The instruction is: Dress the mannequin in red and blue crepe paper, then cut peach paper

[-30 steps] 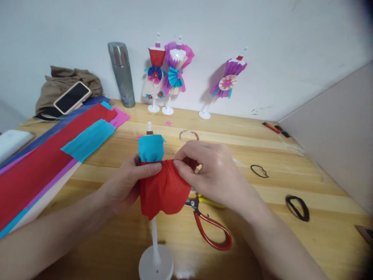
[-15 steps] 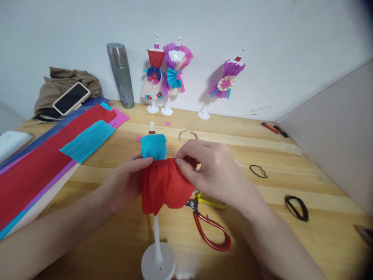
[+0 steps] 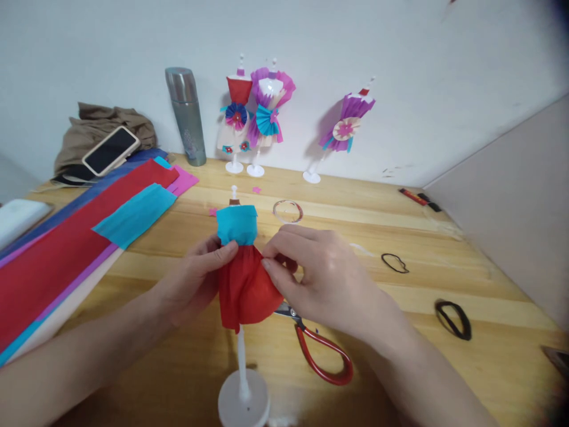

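A small white dress form on a stand (image 3: 244, 396) stands in front of me, with a turquoise crepe paper top (image 3: 237, 223) round its chest. Below that, red crepe paper (image 3: 249, 290) hangs in folds like a skirt. My left hand (image 3: 195, 279) grips the form at the waist, its thumb pressing the red paper where it meets the turquoise. With thumb and forefinger my right hand (image 3: 315, 276) pinches the right upper edge of the red paper. Scissors (image 3: 322, 353) with a red handle lie behind, partly hidden by my right hand and the paper.
Three dressed mini forms (image 3: 235, 118) stand by the wall, near a thermos (image 3: 186, 118). Crepe paper strips (image 3: 66, 267) and a phone (image 3: 111, 151) are at left. A ribbon ring (image 3: 288, 211), black hair ties (image 3: 453, 319) and a red marker-like stick (image 3: 412, 196) lie on the wooden table.
My right hand has drawn the red paper's edge slightly left and down, so the skirt hangs narrower and more gathered. My left thumb has shifted slightly right, still at the waist.
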Demonstrator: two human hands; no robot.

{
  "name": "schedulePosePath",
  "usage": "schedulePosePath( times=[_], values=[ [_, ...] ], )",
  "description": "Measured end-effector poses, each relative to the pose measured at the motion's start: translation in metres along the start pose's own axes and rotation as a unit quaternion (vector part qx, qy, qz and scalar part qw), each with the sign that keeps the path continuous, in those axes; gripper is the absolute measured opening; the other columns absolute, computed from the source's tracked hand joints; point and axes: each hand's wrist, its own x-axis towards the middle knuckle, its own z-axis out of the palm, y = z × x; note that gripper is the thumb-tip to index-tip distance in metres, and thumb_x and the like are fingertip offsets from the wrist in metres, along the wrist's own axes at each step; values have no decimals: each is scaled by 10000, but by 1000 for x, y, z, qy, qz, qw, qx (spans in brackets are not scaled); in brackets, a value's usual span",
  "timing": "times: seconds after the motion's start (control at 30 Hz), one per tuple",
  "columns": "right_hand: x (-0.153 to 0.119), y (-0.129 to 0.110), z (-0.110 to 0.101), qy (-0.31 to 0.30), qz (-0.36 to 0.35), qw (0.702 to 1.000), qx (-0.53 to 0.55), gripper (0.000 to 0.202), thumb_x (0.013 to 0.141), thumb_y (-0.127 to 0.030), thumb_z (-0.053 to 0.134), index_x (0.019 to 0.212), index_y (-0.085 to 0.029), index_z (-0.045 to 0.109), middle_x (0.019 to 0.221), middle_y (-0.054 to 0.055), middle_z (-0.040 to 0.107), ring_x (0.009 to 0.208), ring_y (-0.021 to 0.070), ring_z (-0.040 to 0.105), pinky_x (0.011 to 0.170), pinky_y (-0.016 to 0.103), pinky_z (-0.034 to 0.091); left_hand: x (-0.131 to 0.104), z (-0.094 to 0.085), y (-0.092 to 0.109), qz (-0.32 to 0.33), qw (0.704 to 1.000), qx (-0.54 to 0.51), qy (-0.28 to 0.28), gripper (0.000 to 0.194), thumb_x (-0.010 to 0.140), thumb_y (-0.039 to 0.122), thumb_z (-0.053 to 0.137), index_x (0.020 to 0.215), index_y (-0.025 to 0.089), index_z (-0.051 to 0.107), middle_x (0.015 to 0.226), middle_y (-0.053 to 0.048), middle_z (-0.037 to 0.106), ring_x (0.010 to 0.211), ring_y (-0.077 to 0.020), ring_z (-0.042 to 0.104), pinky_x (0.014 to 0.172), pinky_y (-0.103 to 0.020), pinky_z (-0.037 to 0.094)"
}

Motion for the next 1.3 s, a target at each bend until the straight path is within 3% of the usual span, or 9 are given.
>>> schedulePosePath(
  times=[0.17,0.5,0.77,0.93,1.1,1.3],
  values=[
    [-2,-2,-1,-14,-7,1000,-6,105,823,-127,536,793,-148,634,686,11,583,596,120,520,556,247,366,0,1,0,0,1000,-12,6,284,632,332,883,799,200,694,788,-26,711,757,-192,669,672,-269,517],
    [-7,-4,1,24,-67,993,-95,183,929,-156,491,817,-162,636,678,18,580,580,141,517,527,285,353,-1,3,-1,7,1000,-17,-1,302,625,342,894,811,213,694,797,-17,717,796,-188,679,701,-259,534],
    [-9,-8,5,52,-100,981,-160,203,859,-70,512,718,-193,590,658,22,586,547,151,505,491,314,337,-2,4,-2,6,1000,-20,-11,317,620,346,901,822,208,700,739,-8,704,721,-167,664,639,-243,515],
    [-11,-12,4,99,-102,967,-210,268,891,-78,507,673,-213,587,623,15,601,530,151,503,494,319,350,-3,5,-1,18,1000,-21,-10,297,601,338,912,784,206,718,716,-1,696,648,-140,629,604,-228,493],
    [-11,-10,4,173,-71,962,-197,253,938,-167,527,709,-177,633,643,36,636,548,142,559,490,296,377,-5,7,0,27,1000,-12,3,308,611,363,899,815,215,723,794,-27,721,768,-194,669,689,-269,511],
    [-7,-5,7,174,-7,972,-158,202,942,-196,509,804,-174,655,680,44,650,557,131,565,517,271,399,-7,7,-1,31,999,-13,5,343,643,376,881,890,209,714,843,-33,724,883,-220,684,747,-284,523]
  ],
)
